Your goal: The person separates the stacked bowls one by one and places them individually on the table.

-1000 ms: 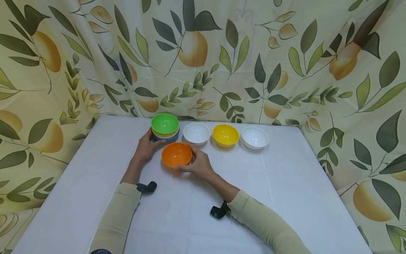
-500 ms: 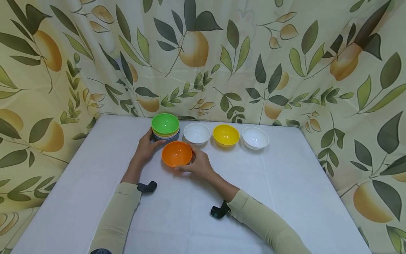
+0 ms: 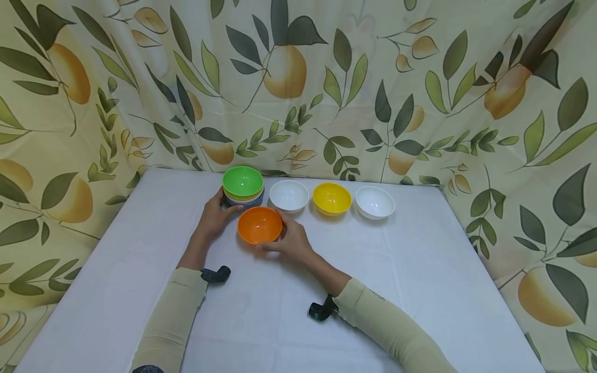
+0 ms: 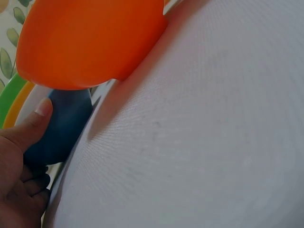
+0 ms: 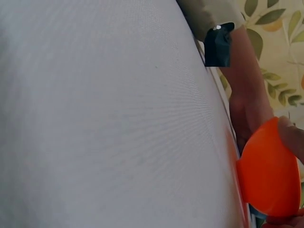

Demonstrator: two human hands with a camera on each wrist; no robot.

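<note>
On the table's far left side stands a stack of nested bowls, with a green bowl (image 3: 242, 181) on top and a blue bowl (image 4: 69, 123) at the bottom. Yellow-orange and white rims show between them. My left hand (image 3: 214, 216) holds the stack low, its thumb on the blue bowl and its fingers round the far side. Just in front of the stack is an orange bowl (image 3: 259, 226), upright. My right hand (image 3: 295, 241) grips it from the right, thumb at the near side and fingers at the far rim.
Right of the stack, a white bowl (image 3: 288, 197), a yellow bowl (image 3: 332, 199) and another white bowl (image 3: 375, 202) stand in a row along the back. A white cloth (image 3: 354, 248) covers the table. A leaf-and-fruit patterned curtain (image 3: 298, 124) hangs right behind the table.
The orange bowl in my right hand has shifted very slightly away from me, closer to the stack. My left hand has stayed in place on the stack.
</note>
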